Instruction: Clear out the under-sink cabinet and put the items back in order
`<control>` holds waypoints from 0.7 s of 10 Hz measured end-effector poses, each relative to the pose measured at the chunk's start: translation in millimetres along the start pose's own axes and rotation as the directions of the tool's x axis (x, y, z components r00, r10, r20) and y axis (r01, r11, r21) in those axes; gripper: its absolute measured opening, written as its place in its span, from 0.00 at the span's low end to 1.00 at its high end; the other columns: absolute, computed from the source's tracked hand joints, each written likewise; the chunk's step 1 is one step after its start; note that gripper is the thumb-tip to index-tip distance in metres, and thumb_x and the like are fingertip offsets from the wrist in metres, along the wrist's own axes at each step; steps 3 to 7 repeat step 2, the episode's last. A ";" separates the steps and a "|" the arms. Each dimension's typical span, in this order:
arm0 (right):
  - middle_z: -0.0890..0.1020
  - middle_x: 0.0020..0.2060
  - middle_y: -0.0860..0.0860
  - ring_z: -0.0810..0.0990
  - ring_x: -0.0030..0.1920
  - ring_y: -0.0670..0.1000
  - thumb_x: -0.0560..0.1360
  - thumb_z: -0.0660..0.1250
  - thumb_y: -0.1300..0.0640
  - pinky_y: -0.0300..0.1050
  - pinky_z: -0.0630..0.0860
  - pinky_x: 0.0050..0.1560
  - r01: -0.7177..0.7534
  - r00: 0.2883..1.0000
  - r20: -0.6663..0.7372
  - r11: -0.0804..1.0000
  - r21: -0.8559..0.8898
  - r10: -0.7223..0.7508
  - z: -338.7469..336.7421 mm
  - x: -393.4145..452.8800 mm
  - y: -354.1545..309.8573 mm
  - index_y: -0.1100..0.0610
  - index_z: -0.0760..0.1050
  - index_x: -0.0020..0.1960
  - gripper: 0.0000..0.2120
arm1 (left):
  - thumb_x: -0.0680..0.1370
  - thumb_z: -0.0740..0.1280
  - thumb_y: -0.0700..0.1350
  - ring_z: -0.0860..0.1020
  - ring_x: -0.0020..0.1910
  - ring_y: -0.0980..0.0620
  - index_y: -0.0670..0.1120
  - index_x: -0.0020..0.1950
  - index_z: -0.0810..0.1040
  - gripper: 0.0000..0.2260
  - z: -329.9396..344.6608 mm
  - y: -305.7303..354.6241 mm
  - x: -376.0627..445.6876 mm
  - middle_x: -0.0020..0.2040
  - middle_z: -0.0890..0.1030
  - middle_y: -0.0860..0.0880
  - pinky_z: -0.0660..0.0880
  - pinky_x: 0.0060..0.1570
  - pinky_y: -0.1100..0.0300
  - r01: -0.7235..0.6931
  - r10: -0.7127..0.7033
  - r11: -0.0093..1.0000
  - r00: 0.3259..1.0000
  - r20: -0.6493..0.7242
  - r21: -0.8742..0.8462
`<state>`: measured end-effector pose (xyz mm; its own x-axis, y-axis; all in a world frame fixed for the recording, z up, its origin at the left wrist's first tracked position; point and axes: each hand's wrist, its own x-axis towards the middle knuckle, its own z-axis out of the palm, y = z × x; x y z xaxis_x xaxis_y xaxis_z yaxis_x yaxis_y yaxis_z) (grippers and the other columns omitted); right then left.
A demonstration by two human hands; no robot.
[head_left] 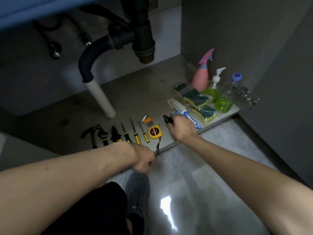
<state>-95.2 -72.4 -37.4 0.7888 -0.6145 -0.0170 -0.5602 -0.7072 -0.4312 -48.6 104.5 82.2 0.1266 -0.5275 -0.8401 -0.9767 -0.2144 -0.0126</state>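
My right hand point(182, 128) grips a small black cylindrical object point(167, 119), perhaps a flashlight, just above the cabinet floor point(135, 92), right of the yellow tape measure point(155, 132). My left hand point(144, 160) is curled into a fist at the cabinet's front edge and holds nothing that I can see. Tools lie in a row along the front: a hammer point(91, 134), a wrench point(103, 135), pliers point(116, 134), three yellow-handled screwdrivers point(136, 135) and an orange hex key set point(148, 120).
At the right stand a pink spray bottle point(202, 77), a pump bottle point(216, 82), a blue-capped clear bottle point(232, 87), green dishes point(222, 103), bagged sponges point(196, 98) and a blue-white brush point(188, 116). The drain pipe point(100, 94) drops at centre-left. My shoe point(138, 192) rests on the tiled floor.
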 end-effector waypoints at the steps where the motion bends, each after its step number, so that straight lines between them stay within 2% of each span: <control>1: 0.83 0.48 0.55 0.83 0.47 0.61 0.78 0.64 0.51 0.50 0.76 0.39 -0.034 0.998 0.051 0.991 -0.128 0.040 8.1 24.4 -6.8 0.55 0.74 0.52 0.08 | 0.81 0.59 0.53 0.74 0.44 0.46 0.48 0.47 0.77 0.12 -2.4 -20.9 -5.8 0.42 0.76 0.49 0.67 0.36 0.59 0.049 -0.088 0.977 0.979 -0.186 -0.208; 2: 0.82 0.50 0.56 0.82 0.48 0.61 0.78 0.64 0.49 0.50 0.76 0.40 -0.063 0.997 0.044 0.989 -0.136 0.070 14.2 32.8 -3.9 0.56 0.74 0.53 0.11 | 0.80 0.61 0.55 0.76 0.46 0.50 0.51 0.41 0.75 0.12 12.3 -36.0 -11.0 0.41 0.76 0.53 0.71 0.44 0.58 0.025 -0.166 0.857 0.959 -0.229 -0.514; 7: 0.82 0.50 0.56 0.82 0.48 0.61 0.78 0.64 0.49 0.50 0.76 0.40 -0.063 0.997 0.044 0.989 -0.136 0.070 14.2 32.8 -3.9 0.56 0.74 0.53 0.11 | 0.80 0.61 0.55 0.76 0.46 0.50 0.51 0.41 0.75 0.12 12.3 -36.0 -11.0 0.41 0.76 0.53 0.71 0.44 0.58 0.025 -0.166 0.857 0.959 -0.229 -0.514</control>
